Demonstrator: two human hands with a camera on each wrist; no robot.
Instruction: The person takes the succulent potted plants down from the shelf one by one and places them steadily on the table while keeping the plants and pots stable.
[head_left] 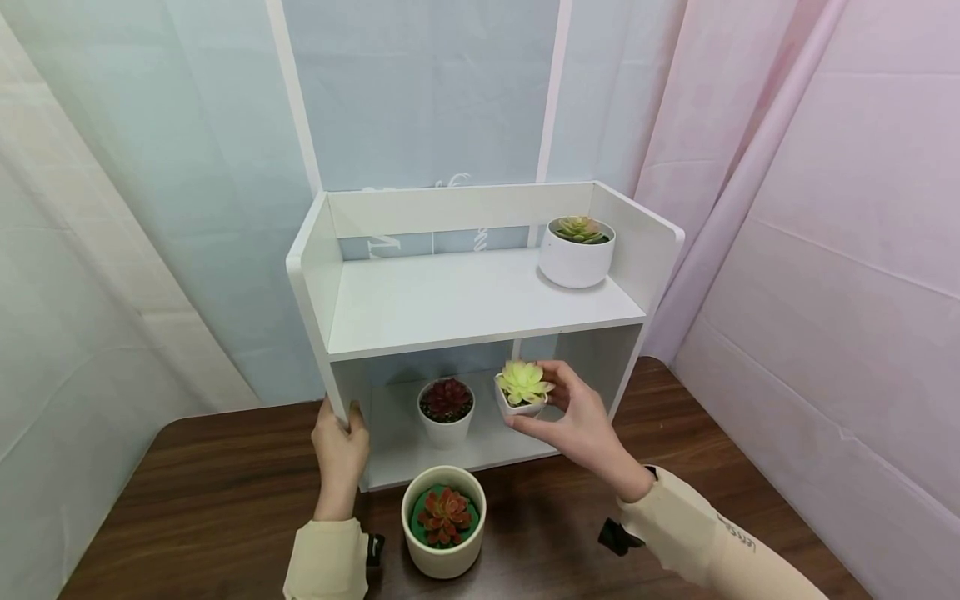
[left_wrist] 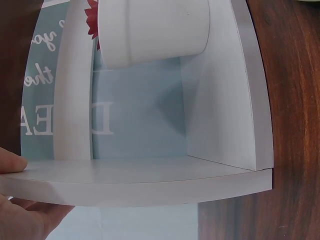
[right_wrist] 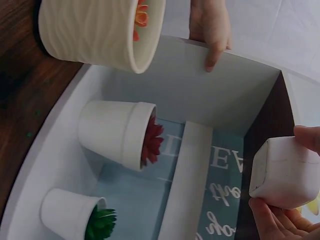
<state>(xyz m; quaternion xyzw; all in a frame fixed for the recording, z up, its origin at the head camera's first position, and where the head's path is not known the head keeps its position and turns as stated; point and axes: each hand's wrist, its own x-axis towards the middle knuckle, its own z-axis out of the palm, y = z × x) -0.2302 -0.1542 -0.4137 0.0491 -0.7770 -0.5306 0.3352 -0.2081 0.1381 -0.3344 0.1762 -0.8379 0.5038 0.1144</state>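
My left hand grips the left side panel of a white two-tier shelf, its thumb on one face and fingers on the other in the left wrist view. With thumb and fingers, my right hand holds a light green potted succulent before the lower compartment. Its small white pot shows squared sides in the right wrist view. Left of it, a dark red succulent in a white pot stands on the lower board. A small white pot with a green plant stands there too, hidden in the head view.
On the upper board's right end sits a round white pot with a succulent. A cream pot with a red-orange succulent stands on the brown wooden table, before the shelf. Pale curtains hang behind and to the right.
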